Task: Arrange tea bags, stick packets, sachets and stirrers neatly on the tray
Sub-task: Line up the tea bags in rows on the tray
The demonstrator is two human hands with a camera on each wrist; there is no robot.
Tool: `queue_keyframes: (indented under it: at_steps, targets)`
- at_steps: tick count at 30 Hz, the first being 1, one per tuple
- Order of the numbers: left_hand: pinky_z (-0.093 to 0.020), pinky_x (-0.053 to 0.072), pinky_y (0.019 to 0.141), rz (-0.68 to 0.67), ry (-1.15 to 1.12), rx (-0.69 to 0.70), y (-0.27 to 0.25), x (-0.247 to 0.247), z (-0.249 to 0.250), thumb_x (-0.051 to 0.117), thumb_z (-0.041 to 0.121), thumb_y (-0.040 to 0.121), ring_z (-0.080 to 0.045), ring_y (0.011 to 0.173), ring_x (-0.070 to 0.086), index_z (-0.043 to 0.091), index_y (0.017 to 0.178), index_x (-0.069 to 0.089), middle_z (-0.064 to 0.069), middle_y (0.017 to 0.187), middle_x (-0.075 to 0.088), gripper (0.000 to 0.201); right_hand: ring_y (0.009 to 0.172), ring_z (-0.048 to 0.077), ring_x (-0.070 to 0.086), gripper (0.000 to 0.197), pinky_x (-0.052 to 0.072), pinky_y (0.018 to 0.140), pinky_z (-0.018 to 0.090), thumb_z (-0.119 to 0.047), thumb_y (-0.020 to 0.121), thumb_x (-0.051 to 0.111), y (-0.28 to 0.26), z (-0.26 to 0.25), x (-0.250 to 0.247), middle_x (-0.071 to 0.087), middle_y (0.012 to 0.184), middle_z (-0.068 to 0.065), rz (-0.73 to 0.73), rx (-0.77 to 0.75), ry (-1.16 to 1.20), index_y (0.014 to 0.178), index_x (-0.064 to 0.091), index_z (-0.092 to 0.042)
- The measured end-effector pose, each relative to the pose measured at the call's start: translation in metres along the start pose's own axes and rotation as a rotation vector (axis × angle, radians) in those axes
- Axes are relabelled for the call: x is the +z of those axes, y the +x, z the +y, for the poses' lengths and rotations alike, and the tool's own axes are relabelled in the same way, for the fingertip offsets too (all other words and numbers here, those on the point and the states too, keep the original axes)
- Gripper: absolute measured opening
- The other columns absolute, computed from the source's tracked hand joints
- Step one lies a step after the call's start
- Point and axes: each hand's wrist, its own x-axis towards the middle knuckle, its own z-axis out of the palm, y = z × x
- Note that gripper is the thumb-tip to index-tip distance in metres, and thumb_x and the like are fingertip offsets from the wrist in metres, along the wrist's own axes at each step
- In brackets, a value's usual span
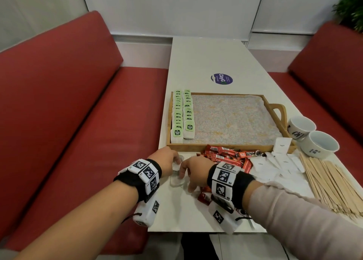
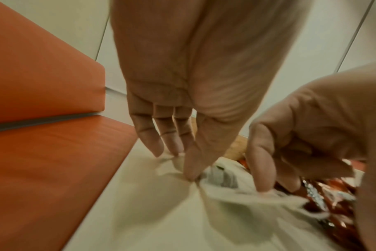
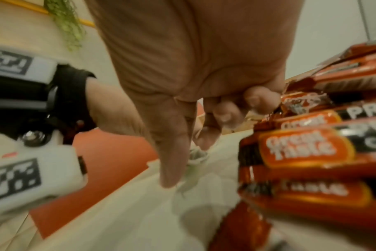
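My left hand point(image 1: 167, 161) pinches one end of a loose white tea bag point(image 2: 217, 176) on the table just in front of the tray's near-left corner. My right hand point(image 1: 194, 171) holds the bag's other end under its thumb, with its fingers point(image 3: 236, 110) curled close behind. The wooden tray point(image 1: 222, 147) holds two neat rows of green-tagged tea bags point(image 1: 182, 114) along its left side. Red stick packets point(image 1: 225, 156), white sachets point(image 1: 275, 165) and wooden stirrers point(image 1: 334, 187) lie loose on the table to the right.
Two white cups point(image 1: 314, 138) stand beside the tray's right handle. Red bench seats point(image 1: 78, 122) flank the narrow white table point(image 1: 206, 63). A blue round sticker point(image 1: 222, 79) sits beyond the tray. Most of the tray's patterned floor point(image 1: 231, 118) is bare.
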Motion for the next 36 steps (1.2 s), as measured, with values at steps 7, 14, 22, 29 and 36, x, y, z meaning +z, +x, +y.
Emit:
queue_keyframes:
  at_steps: [7, 14, 22, 29, 36]
  targets:
    - [-0.029, 0.049, 0.090, 0.084, -0.092, -0.030, 0.000, 0.002, 0.001, 0.055, 0.007, 0.087, -0.018, 0.106, 0.060, 0.026, 0.100, 0.072, 0.000, 0.116, 0.065, 0.029, 0.089, 0.023, 0.061, 0.018, 0.051, 0.077, 0.031, -0.021, 0.086, 0.061, 0.002, -0.010, 0.017, 0.065, 0.105, 0.004, 0.168, -0.042, -0.112, 0.103, 0.066, -0.019]
    - [-0.029, 0.048, 0.087, 0.205, -0.223, -0.034, 0.001, -0.008, -0.003, 0.054, 0.016, 0.093, -0.019, 0.101, 0.061, 0.021, 0.104, 0.070, -0.002, 0.110, 0.067, 0.020, 0.084, 0.015, 0.060, 0.010, 0.049, 0.077, 0.028, -0.016, 0.082, 0.064, 0.003, 0.002, -0.007, 0.063, 0.087, -0.006, 0.222, -0.145, 0.117, 0.077, 0.061, -0.024]
    - [-0.032, 0.049, 0.083, 0.261, -0.348, -0.030, 0.009, -0.021, -0.009, 0.055, 0.022, 0.093, -0.018, 0.093, 0.061, 0.024, 0.100, 0.068, 0.000, 0.101, 0.069, 0.015, 0.085, 0.012, 0.058, 0.029, 0.047, 0.072, 0.026, -0.031, 0.067, 0.081, 0.010, 0.002, -0.006, 0.060, 0.093, -0.011, 0.091, -0.165, -0.010, 0.089, 0.062, -0.032]
    - [-0.025, 0.039, 0.069, 0.309, -0.369, -0.020, 0.016, -0.032, -0.010, 0.052, 0.023, 0.096, -0.015, 0.076, 0.053, 0.022, 0.115, 0.063, -0.004, 0.101, 0.067, 0.022, 0.097, 0.025, 0.056, 0.044, 0.046, 0.078, 0.033, -0.042, 0.075, 0.071, 0.020, -0.016, 0.015, 0.053, 0.107, 0.001, 0.149, -0.135, -0.236, 0.111, 0.057, -0.022]
    - [-0.008, 0.034, 0.052, 0.333, -0.453, 0.039, 0.010, -0.041, -0.008, 0.049, 0.021, 0.097, -0.008, 0.068, 0.053, 0.021, 0.118, 0.060, 0.002, 0.091, 0.061, 0.024, 0.101, 0.026, 0.058, 0.025, 0.044, 0.078, 0.031, -0.031, 0.093, 0.048, 0.018, -0.020, 0.006, 0.057, 0.110, 0.003, 0.169, -0.125, -0.211, 0.109, 0.064, -0.022]
